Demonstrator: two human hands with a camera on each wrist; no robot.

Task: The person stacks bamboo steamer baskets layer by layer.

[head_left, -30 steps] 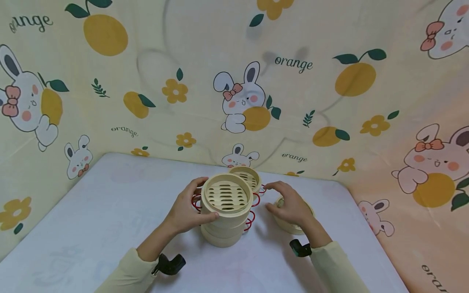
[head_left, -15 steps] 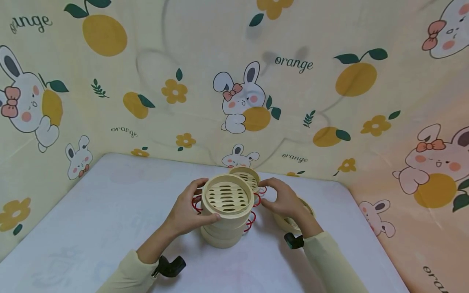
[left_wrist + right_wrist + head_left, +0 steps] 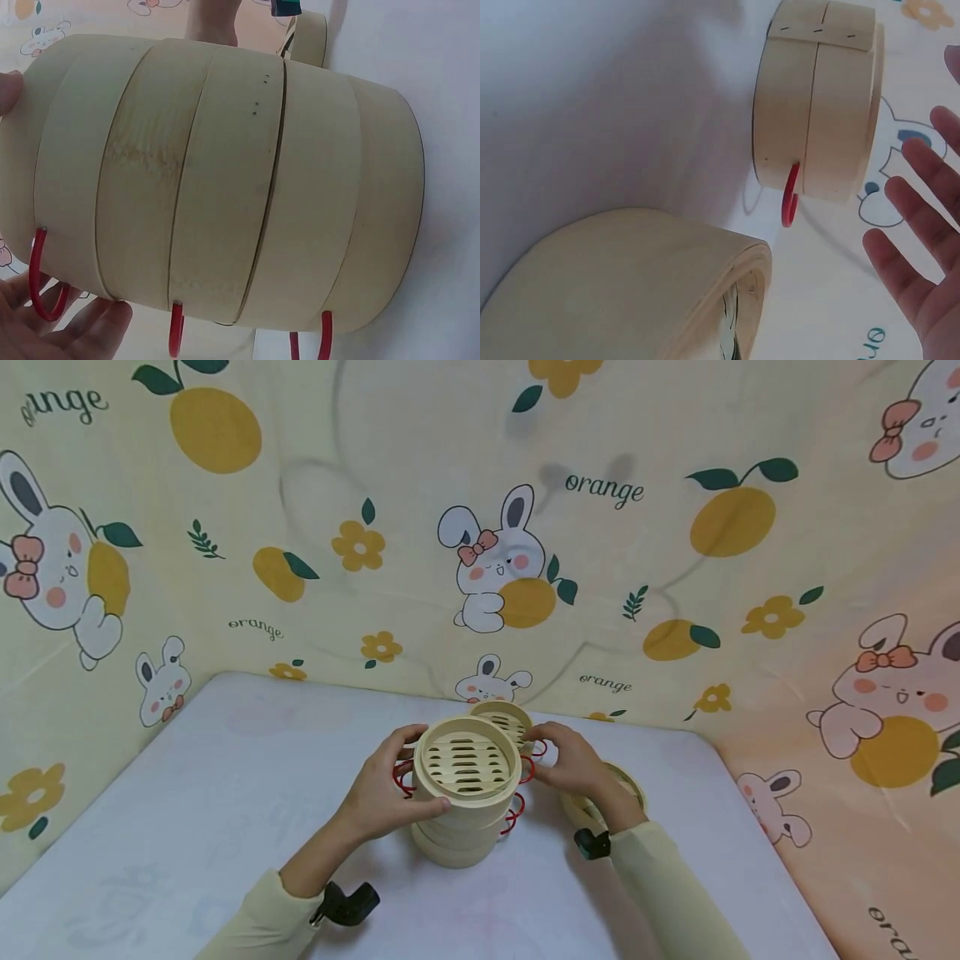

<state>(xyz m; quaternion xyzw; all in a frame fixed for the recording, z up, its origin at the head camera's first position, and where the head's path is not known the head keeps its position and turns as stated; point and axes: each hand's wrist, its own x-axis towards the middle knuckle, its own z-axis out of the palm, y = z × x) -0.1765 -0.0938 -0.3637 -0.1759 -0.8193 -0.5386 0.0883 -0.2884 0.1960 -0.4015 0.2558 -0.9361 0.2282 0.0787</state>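
A stack of bamboo steamer baskets [image 3: 467, 764] with red loop handles stands upright on the table. My left hand [image 3: 378, 789] grips the stack near its top, thumb at the front and fingers round the left side. Several tiers of the stack fill the left wrist view. Behind it stands a smaller-looking bamboo basket [image 3: 501, 714] with slats and a red handle [image 3: 788, 196]. My right hand [image 3: 572, 762] reaches beside that rear basket, its fingers loosely extended. In the right wrist view its fingers [image 3: 922, 217] are spread, apart from the basket.
To the right, partly behind my right forearm, lies a round bamboo piece [image 3: 628, 781] with a woven part inside its rim. Everything stands on a white table [image 3: 225, 760] before a printed cloth [image 3: 360, 460] with rabbits and oranges.
My right hand has moved left, away from the round bamboo piece and closer to the rear basket. My left hand has stayed on the stack.
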